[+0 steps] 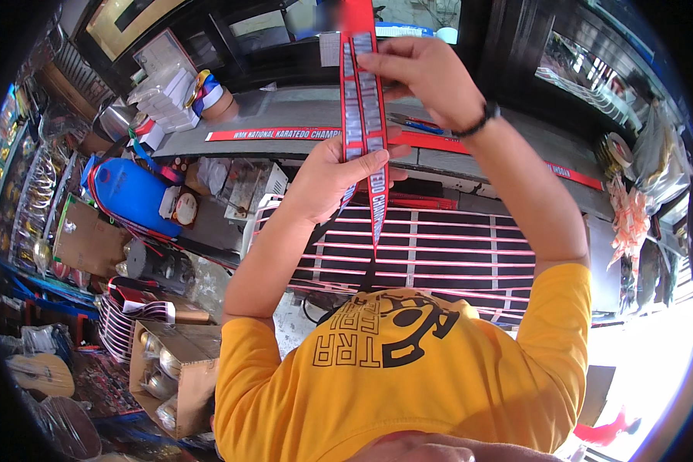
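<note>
A red printed ribbon point(367, 92) runs upright in front of me, its two strands side by side and tapering to a point near my chest. My left hand point(339, 171) is closed around both strands at mid-length, thumb across the front. Higher up, my right hand point(420, 73) pinches the right-hand strand between thumb and fingertips; a dark band circles that wrist. Behind my hands, a second long red ribbon point(277, 134) lies along the grey counter point(285, 104), partly covered by my hands and arm. A blue-handled tool point(417, 122) rests beside it, its kind unclear.
Below the counter spreads a dark panel point(439, 237) crossed by pale red-edged strips. White boxes point(165, 100) are stacked at the back left, above a blue rounded object point(135, 196). Tape rolls point(616, 150) and plastic bags point(662, 158) are on the right. A cardboard box point(189, 362) stands lower left.
</note>
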### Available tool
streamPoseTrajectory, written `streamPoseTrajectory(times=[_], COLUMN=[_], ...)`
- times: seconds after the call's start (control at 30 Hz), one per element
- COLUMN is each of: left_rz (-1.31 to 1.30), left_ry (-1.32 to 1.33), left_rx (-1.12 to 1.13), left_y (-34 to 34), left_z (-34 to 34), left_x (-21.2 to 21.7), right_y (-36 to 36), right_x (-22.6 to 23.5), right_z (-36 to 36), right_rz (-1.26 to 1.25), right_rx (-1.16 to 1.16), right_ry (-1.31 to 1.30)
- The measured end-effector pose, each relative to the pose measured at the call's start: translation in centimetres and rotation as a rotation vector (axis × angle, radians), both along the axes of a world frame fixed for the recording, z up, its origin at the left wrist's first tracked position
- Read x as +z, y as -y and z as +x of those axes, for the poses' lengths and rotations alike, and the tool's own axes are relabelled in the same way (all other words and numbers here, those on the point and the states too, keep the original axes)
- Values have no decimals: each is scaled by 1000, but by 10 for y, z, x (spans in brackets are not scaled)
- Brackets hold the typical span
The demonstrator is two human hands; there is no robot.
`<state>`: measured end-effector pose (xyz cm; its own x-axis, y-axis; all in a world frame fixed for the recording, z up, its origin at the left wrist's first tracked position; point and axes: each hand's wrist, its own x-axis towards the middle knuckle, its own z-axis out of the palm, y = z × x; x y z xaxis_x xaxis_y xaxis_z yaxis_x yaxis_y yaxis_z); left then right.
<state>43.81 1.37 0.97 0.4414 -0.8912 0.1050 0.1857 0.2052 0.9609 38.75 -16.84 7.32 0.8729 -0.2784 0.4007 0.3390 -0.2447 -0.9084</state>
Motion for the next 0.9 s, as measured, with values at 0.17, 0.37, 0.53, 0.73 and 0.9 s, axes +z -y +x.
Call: streamPoseTrajectory(times=[0.17, 0.37, 0.53, 0.73, 0.9], left_rz=[49, 150, 212, 219, 231], left_ry=[-104, -155, -209, -169, -185], left_rx=[-82, -203, -247, -228, -224], left_y=[-7, -21, -26, -22, -21], left_z=[1, -19, -35, -44, -45], left_x=[1, -16, -30, -42, -46], right_y=[35, 112, 139, 136, 134], right_x=[29, 64, 63, 63, 64], right_z=[33, 46, 35, 29, 29], right_rz=[-29, 240, 249, 252, 258], right_rx=[-38, -101, -137, -105, -86], right_ry=[59, 170, 115, 112, 102])
